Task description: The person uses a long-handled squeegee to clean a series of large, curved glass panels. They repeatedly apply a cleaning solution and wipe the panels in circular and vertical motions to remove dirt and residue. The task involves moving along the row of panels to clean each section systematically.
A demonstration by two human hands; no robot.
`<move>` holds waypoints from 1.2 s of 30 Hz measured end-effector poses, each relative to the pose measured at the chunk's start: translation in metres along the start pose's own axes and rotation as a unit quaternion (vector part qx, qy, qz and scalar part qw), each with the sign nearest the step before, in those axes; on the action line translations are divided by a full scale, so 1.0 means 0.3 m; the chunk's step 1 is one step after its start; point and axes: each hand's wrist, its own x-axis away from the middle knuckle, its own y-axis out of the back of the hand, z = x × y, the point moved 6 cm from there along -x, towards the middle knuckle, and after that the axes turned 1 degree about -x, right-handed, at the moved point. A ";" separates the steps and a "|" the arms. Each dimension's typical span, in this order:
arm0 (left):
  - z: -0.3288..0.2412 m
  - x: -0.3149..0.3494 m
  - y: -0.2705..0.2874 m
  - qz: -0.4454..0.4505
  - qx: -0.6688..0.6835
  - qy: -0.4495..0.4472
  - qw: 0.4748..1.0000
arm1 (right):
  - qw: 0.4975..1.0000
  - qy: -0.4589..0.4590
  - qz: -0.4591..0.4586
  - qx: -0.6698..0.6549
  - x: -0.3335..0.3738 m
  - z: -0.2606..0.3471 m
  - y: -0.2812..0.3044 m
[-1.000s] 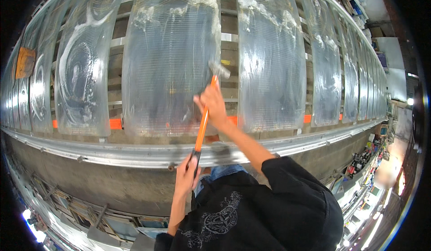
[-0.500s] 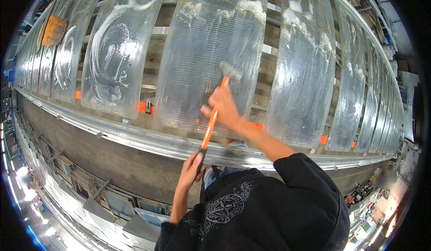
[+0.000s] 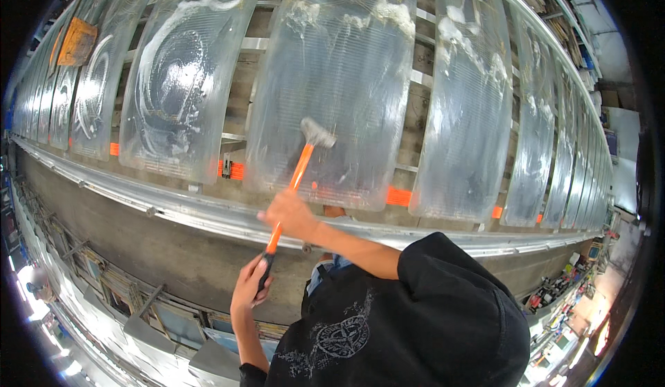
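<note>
A long sledgehammer [image 3: 299, 169] with an orange handle, a black grip and a grey head blurred by motion slants across the near edge of the frame. My left hand [image 3: 249, 283] is wrapped round the black grip at its lower end. Farther up the orange shaft, my right hand [image 3: 291, 214] is closed and somewhat blurred. The hammer head appears over the near part of a wide clear ribbed slab [image 3: 325, 75]; whether it touches the slab I cannot tell. Whitish frothy patches and thin yellowish lines mark the slab's far part.
More clear slabs [image 3: 183, 75] [image 3: 464, 110] lie in a row on both sides, with gaps between. A metal rail [image 3: 208, 203] runs along their near side. An orange block-like thing [image 3: 77, 42] is at the far left. Orange strips [image 3: 398, 196] show between slabs.
The hammer head has moved left and nearer to me. My right hand has slid lower along the handle, toward my left hand. Both hands have shifted left.
</note>
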 end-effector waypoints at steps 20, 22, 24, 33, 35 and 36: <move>-0.406 -0.312 -0.378 0.137 -0.013 -0.078 0.987 | 0.985 -0.126 0.007 0.117 -0.251 -0.451 0.443; -0.234 -0.215 -0.200 0.089 -0.009 -0.023 0.996 | 0.989 -0.117 0.032 0.081 -0.151 -0.290 0.335; -0.146 -0.082 -0.052 0.082 0.008 -0.041 0.996 | 0.987 -0.132 0.078 0.047 -0.120 -0.152 0.230; -0.080 0.195 0.544 -0.074 0.177 -0.224 0.956 | 0.969 -0.187 0.101 0.122 -0.219 0.015 -0.132; -0.068 0.210 0.687 -0.072 0.187 -0.263 0.944 | 0.960 -0.209 0.094 0.163 -0.249 -0.024 -0.228; -0.070 0.218 0.756 -0.073 0.192 -0.276 0.939 | 0.956 -0.223 0.083 0.173 -0.287 -0.048 -0.267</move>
